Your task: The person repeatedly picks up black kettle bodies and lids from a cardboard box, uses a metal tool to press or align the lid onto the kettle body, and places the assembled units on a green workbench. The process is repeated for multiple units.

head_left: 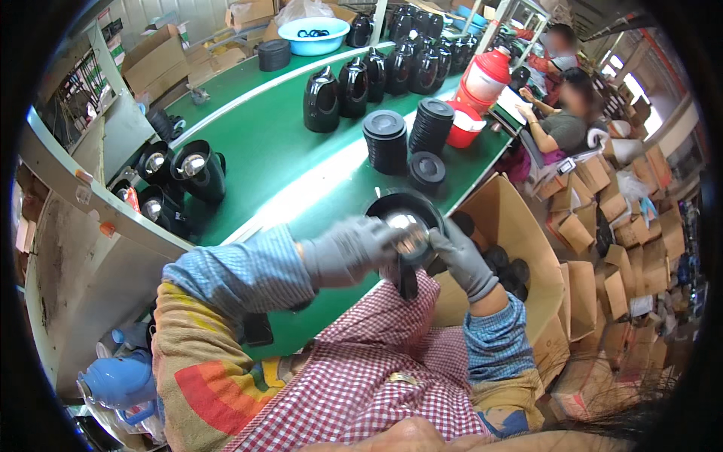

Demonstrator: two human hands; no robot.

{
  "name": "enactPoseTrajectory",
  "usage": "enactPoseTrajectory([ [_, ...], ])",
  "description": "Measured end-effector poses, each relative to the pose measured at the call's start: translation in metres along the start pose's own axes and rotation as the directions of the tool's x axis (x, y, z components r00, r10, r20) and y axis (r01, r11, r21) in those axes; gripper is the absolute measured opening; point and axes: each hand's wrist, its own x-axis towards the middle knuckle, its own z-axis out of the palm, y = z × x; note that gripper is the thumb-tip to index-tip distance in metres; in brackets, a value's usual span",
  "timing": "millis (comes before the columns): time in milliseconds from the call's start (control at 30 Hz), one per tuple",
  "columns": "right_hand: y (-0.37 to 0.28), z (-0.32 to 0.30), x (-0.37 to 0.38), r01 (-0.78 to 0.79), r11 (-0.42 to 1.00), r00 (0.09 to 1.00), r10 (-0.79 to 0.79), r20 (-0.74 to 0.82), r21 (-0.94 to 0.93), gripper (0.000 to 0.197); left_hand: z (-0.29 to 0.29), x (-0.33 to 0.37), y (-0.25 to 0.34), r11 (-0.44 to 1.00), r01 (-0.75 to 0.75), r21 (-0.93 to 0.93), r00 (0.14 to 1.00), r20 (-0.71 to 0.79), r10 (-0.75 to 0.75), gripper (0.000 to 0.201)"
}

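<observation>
In front of my apron, tilted over the belt's near edge, is a black jug (388,205) with a shiny silvery liner (407,227) in its wide opening. My left hand (348,250), in a grey glove, has its fingers closed at the left of the opening, reaching to the silvery part; the fingertips are slightly blurred. From the right, my gloved right hand (462,261) grips the jug's side by the rim. Its handle points down toward my apron. Parts of the jug are hidden by my fingers.
Stacks of black lids (385,139) and closed black jugs (321,99) stand on the green belt (279,162). Open jugs (199,172) are at left. An open carton (520,215) holds black parts at right. A red-and-white cooler (486,75) stands farther back. Co-workers (565,120) sit at far right.
</observation>
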Motion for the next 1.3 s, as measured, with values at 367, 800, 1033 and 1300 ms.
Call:
enactPoseTrajectory([
  [367,-0.024,-0.033,-0.085,0.200,0.925,0.975,-0.220,-0.029,-0.322,0.025,0.162,-0.087,0.030,-0.267,-0.014,-0.964,0.597,0.206,-0.775,0.057],
  [800,0.015,0.048,-0.037,-0.154,0.888,0.988,0.139,0.067,0.433,0.062,0.195,-0.027,0.028,-0.777,-0.250,-0.578,0.867,0.223,-0.445,0.056],
  [1033,0.062,-0.005,0.056,-0.197,0.948,0.956,0.130,0.263,0.249,0.058,0.191,-0.052,0.002,-0.772,-0.274,-0.574,0.816,0.286,-0.502,0.057],
  [1300,0.145,-0.085,0.265,-0.477,0.263,0.863,0.319,-0.391,-0.839,0.125,0.199,-0.062,-0.022,-0.773,-0.296,-0.561,0.784,0.320,-0.532,0.058],
])
